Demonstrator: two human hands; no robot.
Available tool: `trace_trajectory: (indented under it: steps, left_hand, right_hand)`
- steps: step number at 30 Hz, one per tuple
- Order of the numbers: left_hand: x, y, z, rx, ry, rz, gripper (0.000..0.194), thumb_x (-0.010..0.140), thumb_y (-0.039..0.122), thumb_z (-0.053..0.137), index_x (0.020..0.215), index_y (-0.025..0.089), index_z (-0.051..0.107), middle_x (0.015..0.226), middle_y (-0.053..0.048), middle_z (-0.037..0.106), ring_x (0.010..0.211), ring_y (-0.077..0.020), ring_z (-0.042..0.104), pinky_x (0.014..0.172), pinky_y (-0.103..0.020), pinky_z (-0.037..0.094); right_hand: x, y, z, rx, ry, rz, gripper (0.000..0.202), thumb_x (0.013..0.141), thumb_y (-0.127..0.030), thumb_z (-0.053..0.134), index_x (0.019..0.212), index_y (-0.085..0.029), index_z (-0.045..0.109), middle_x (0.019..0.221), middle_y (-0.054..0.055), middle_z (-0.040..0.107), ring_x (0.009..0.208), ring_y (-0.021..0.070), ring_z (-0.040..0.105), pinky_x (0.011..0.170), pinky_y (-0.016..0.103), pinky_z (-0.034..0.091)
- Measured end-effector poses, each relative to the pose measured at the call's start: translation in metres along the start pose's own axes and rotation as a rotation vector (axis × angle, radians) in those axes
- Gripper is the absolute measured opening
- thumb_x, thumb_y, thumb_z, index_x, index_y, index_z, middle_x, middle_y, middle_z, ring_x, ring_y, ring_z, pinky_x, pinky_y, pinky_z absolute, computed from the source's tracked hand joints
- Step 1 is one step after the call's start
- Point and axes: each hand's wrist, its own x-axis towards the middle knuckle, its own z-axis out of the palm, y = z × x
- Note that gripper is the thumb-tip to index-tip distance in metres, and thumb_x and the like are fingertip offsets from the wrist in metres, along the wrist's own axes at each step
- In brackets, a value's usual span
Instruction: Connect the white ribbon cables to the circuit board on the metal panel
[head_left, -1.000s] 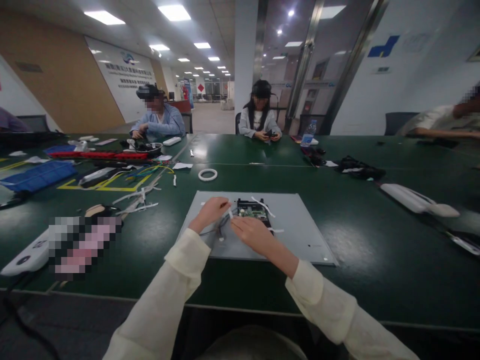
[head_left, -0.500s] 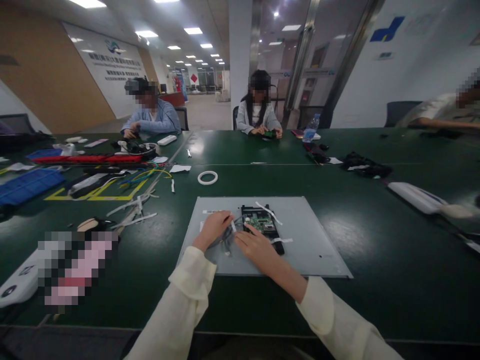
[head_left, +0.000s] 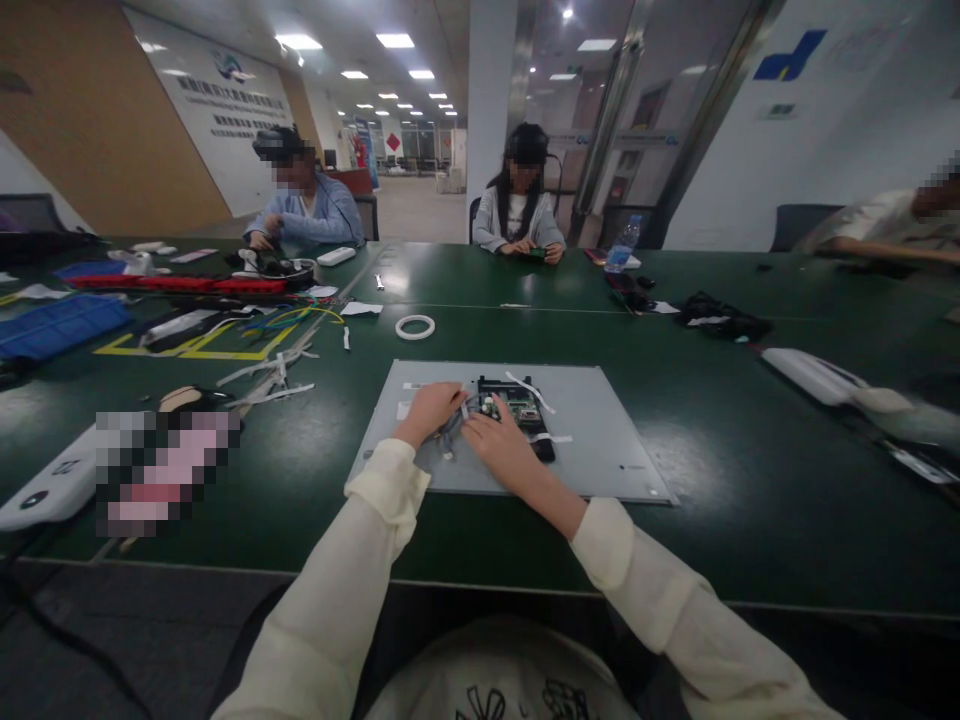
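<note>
A grey flat panel (head_left: 600, 455) lies on the table in front of me. On it sits a black frame with a green circuit board (head_left: 517, 408), with white tape strips across its top and lower right. Beside the frame's left edge is a bundle of grey cable (head_left: 448, 444). A short white tape strip (head_left: 464, 409) shows over the cable, between my hands. My left hand (head_left: 431, 413) is closed, its fingertips pinching at the strip's upper end. My right hand (head_left: 501, 448) bends over the frame's left edge, fingers closed at the strip's lower end; its fingertips are partly hidden.
A tape roll (head_left: 415, 328) lies beyond the panel. Torn strips (head_left: 281, 375), a blue tray (head_left: 60, 325), cables and a white device (head_left: 56, 475) are to the left. Another white device (head_left: 814, 375) lies right. Two people sit across the table; another person is at far right.
The camera view has tipped downward, so the table and panel appear higher. Both hands stay at the cable and tape strip, with only slight movement.
</note>
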Motion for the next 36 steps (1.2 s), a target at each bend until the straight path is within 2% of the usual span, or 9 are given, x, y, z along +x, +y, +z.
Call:
trace_trajectory:
  steps: [6,11,17,22,30,34,36]
  left_hand:
    - [0.002,-0.002,0.008,0.028,0.045,0.049,0.034,0.090,0.040,0.036,0.090,0.018,0.061,0.088,-0.010,0.065,0.086,-0.0198,0.059,0.070,-0.025,0.037]
    - [0.000,-0.002,0.007,0.019,0.037,0.063,0.032,0.088,0.040,0.040,0.084,0.018,0.062,0.085,-0.009,0.065,0.085,-0.0194,0.058,0.069,-0.024,0.036]
    - [-0.001,-0.003,0.005,0.037,0.066,0.044,0.031,0.086,0.042,0.044,0.083,0.018,0.062,0.083,-0.008,0.065,0.081,-0.0187,0.058,0.065,-0.024,0.035]
    - [0.006,-0.004,0.009,0.036,0.081,-0.026,0.031,0.084,0.042,0.045,0.082,0.017,0.062,0.081,-0.008,0.065,0.080,-0.0191,0.058,0.063,-0.024,0.035]
    - [0.016,0.002,0.014,-0.009,0.103,-0.203,0.036,0.084,0.046,0.044,0.085,0.015,0.063,0.088,-0.012,0.065,0.087,-0.0216,0.059,0.069,-0.026,0.039]
    - [0.019,0.003,0.018,-0.006,0.147,-0.253,0.036,0.085,0.044,0.043,0.088,0.015,0.064,0.091,-0.014,0.065,0.091,-0.0236,0.059,0.071,-0.027,0.040]
    - [0.018,0.000,0.019,-0.018,0.167,-0.260,0.032,0.085,0.040,0.043,0.086,0.015,0.064,0.090,-0.013,0.065,0.089,-0.0230,0.059,0.070,-0.027,0.039]
  right_hand:
    - [0.001,-0.001,-0.003,-0.034,-0.059,-0.002,0.019,0.088,-0.008,0.041,0.089,-0.014,0.059,0.091,0.007,0.063,0.095,0.0166,0.057,0.109,0.047,0.016]
    - [0.000,-0.002,-0.001,-0.026,-0.122,-0.015,0.018,0.088,-0.009,0.041,0.092,-0.014,0.058,0.086,0.006,0.064,0.089,0.0161,0.059,0.107,0.045,0.020]
    - [-0.001,-0.003,0.003,-0.045,-0.104,-0.048,0.020,0.087,-0.009,0.039,0.091,-0.013,0.058,0.083,0.006,0.065,0.079,0.0157,0.061,0.107,0.042,0.018]
    - [-0.003,-0.005,0.000,-0.050,-0.086,-0.091,0.020,0.084,-0.009,0.040,0.086,-0.012,0.059,0.078,0.007,0.065,0.073,0.0150,0.061,0.110,0.038,0.013]
    - [-0.010,-0.017,-0.014,0.013,-0.127,-0.140,0.023,0.086,-0.018,0.039,0.079,-0.011,0.059,0.073,0.008,0.063,0.068,0.0142,0.059,0.105,0.034,0.023]
    - [-0.015,-0.024,-0.019,0.063,-0.056,-0.134,0.027,0.088,-0.021,0.037,0.076,-0.013,0.060,0.066,0.005,0.062,0.062,0.0136,0.056,0.106,0.038,0.020]
    - [-0.016,-0.026,-0.020,0.137,0.005,-0.117,0.027,0.089,-0.025,0.038,0.083,-0.014,0.062,0.073,0.006,0.063,0.069,0.0150,0.057,0.106,0.042,0.019]
